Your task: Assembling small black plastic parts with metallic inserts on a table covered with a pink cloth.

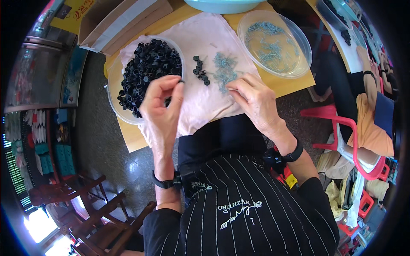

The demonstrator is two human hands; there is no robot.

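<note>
My left hand (pixel 160 106) is raised beside a round tub (pixel 112 97) heaped with black plastic caps (pixel 149 64). Its thumb and index finger pinch one small black cap (pixel 181 81). Over the near edge of a loose pile of thin silvery screws (pixel 225 70), my right hand (pixel 256 100) has its thumb and fingertips pressed together; whatever is between them is too small to make out. Between the two hands, a little farther off, lies a short row of black pieces (pixel 200 70). Screws and row both rest on a pale pink cloth (pixel 200 36).
A clear round tub (pixel 302 36) with more screws stands at the right of the wooden table (pixel 290 87). Behind are an open cardboard box (pixel 119 25) and a light blue basin (pixel 222 5). A red plastic chair (pixel 354 128) and another seated person's arm (pixel 370 79) are at the right.
</note>
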